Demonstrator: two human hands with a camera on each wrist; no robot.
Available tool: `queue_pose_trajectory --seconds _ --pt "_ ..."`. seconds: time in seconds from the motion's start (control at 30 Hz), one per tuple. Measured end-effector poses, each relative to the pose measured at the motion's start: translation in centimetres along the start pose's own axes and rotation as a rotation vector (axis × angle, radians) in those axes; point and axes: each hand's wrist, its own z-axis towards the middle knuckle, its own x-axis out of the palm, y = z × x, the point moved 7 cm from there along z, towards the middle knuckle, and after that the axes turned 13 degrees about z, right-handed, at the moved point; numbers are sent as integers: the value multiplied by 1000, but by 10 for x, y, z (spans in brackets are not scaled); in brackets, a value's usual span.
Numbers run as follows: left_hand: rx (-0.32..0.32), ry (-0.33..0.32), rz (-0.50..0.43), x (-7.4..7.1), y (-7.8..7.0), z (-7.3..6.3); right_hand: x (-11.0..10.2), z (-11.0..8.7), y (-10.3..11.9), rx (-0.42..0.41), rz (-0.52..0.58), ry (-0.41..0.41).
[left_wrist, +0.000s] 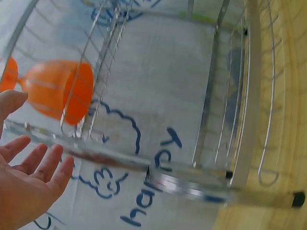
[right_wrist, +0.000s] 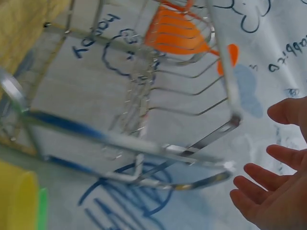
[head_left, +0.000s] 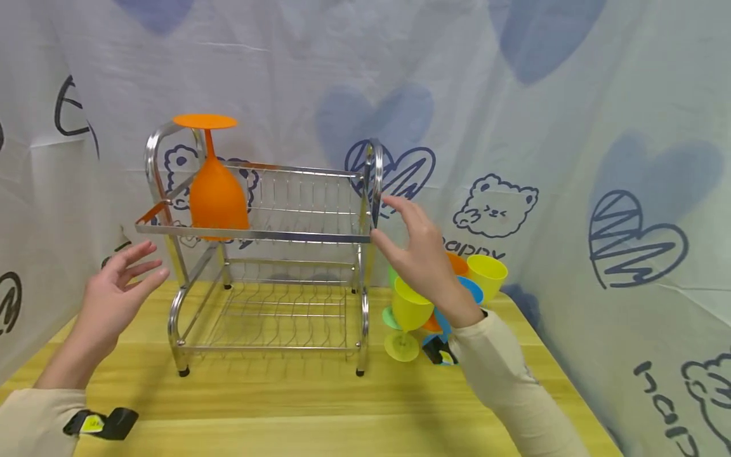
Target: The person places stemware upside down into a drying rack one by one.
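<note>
A two-tier chrome dish rack [head_left: 268, 235] stands on the wooden table. On the left of its upper tier, an orange plastic goblet [head_left: 219, 197] is set upside down with its foot on top. My left hand [head_left: 117, 289] is held beside the rack's left side, fingers loosely spread and holding nothing. On the other side, my right hand [head_left: 421, 254] is at the upper right corner, thumb and fingers apart. In the right wrist view, a gap shows between its fingers [right_wrist: 259, 175] and the rack's curved end. Both palms face the rack.
Right of the rack, partly behind my right forearm, several goblets stand grouped, among them a yellow goblet [head_left: 412, 304] and a blue goblet [head_left: 471, 290]. The rack's lower tier [head_left: 285, 315] is bare wire. A patterned curtain [head_left: 571, 146] closes in the table's back and sides.
</note>
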Motion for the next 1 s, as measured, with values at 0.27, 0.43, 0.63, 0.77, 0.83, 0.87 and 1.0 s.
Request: queue_pose_trajectory --seconds 0.27,0.43,0.63,0.77,0.83,0.87,1.0 --pt "57 61 -22 24 -26 -19 -23 -46 -52 114 -31 -95" --pt "112 116 -76 46 -47 -31 -40 -71 -85 277 -91 -96" --pt "131 166 -115 71 -58 -45 -57 -95 -121 400 -103 -86" --pt "126 188 -148 84 -62 -52 -66 -109 -141 466 -93 -80" --pt "129 197 -155 89 -64 -55 -70 -115 -149 491 -88 -82" --pt "130 202 -159 91 -66 -57 -72 -118 -153 507 -86 -85" --pt "148 224 -141 99 -72 -61 -74 -130 -168 595 -40 -101"
